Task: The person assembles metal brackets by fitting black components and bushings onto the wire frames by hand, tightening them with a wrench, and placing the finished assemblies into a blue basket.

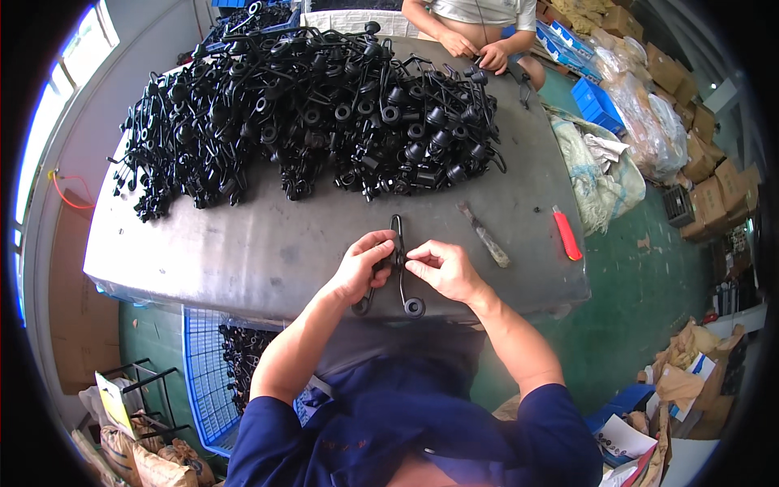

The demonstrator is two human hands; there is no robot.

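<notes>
A slim black rod part [401, 280], bent into a narrow loop with round, ringed ends, is held over the near side of the smooth, dull-sheened grey table [268, 252]. On the table's far side lies a tangled heap [308, 105] of similar black pieces. Below the table's near edge, a blue mesh basket [203, 365] holds small black parts [241, 357]. The left hand [357, 272] pinches the rod part — fingers curled; the right hand [450, 274], thumb and forefinger nearly meeting, is just beside it — I cannot tell whether gripping.
</notes>
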